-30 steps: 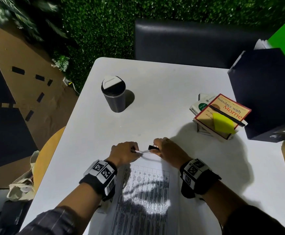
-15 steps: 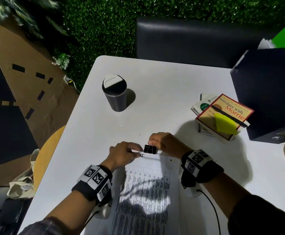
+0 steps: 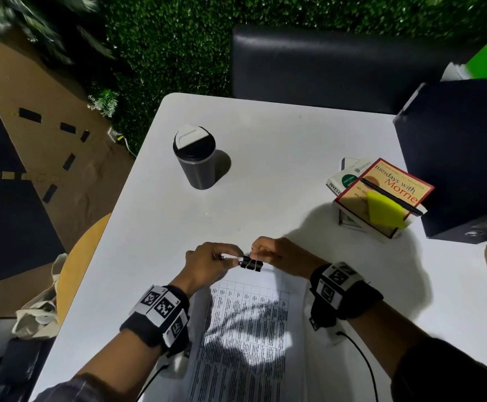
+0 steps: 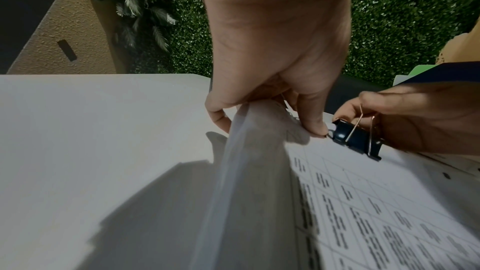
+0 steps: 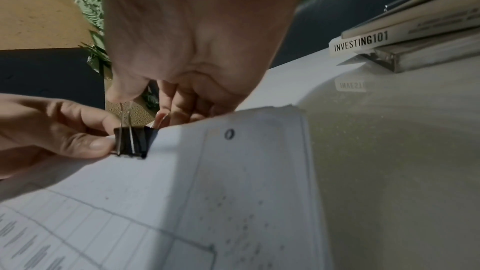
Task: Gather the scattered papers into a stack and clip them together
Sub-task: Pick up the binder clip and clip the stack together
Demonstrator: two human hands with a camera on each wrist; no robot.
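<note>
Papers [image 3: 245,338] run six to twelve; binder clip [image 3: 251,263] straddles their twelve-o'clock edge, our right hand [image 3: 280,256] pinching its wire handles, left hand [image 3: 210,261] pinching the edge at nine.

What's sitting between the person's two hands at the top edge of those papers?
A black binder clip on the papers' top edge, between the left hand and right hand; the head view shows it.

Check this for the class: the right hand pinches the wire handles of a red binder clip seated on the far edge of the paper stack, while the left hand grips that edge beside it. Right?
Not quite: the binder clip is black, as the right wrist view shows. The rest holds: the right hand pinches its wire handles on the far edge of the paper stack, and the left hand grips that edge beside it.
</note>
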